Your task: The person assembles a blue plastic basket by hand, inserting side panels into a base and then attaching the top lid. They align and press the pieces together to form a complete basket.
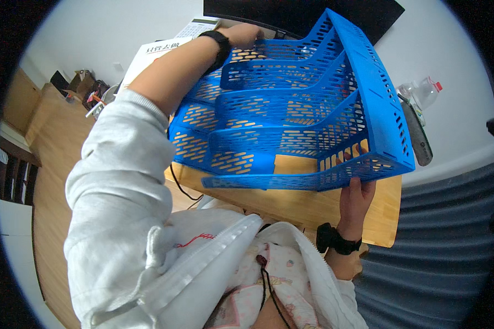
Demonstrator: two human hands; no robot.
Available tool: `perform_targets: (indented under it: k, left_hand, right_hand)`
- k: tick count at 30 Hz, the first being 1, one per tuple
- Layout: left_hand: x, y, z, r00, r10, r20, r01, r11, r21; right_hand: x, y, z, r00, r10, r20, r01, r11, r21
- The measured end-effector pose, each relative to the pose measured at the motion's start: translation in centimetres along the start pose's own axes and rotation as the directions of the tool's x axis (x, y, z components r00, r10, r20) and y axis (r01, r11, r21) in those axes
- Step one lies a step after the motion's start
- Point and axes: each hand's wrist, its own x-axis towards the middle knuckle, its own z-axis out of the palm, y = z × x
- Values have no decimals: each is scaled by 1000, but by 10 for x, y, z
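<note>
A large blue plastic file rack (387, 104) with slotted walls lies over the wooden table (291, 200), its tall closed side toward the right. Several curved dividers split it into compartments, and the table's wood shows through the slots. At the rack's far side, my left hand (244, 35) grips the outer wall; its fingertips are partly hidden behind the plastic. My right hand (357, 200) holds the near right corner from below, thumb outside and some fingers showing through the slots. Both wrists wear black bands.
Behind the rack stands a dark monitor (362, 19). Papers (145, 60) and a calendar (195, 28) are at the far left of the table. A clear bottle with a red cap (429, 90) and a dark elongated object (417, 134) are on the right. A dark blue curtain (428, 236) hangs beside the table.
</note>
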Motion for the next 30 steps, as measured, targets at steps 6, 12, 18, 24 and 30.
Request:
perform_targets:
  k: [6, 12, 18, 24, 30]
  left_hand:
    - [48, -21, 41, 999, -5, -35, 6, 999, 32]
    - [20, -5, 16, 998, -36, 57, 37, 999, -15]
    - [-88, 78, -125, 992, 110, -57, -121, 961, -250]
    - [-199, 129, -193, 932, 186, -311, -319, 829, -460]
    - [-293, 135, -107, 864, -84, -497, -169, 881, -442]
  right_hand:
    - [-17, 2, 30, 990, -56, -130, 59, 998, 20]
    - [-18, 3, 34, 996, -89, -25, 87, 993, -77]
    - [-17, 0, 39, 993, -114, -26, 112, 992, -61]
    - [-28, 1, 42, 992, -116, -54, 112, 990, -81]
    - [-51, 3, 34, 980, -196, -30, 195, 980, -40]
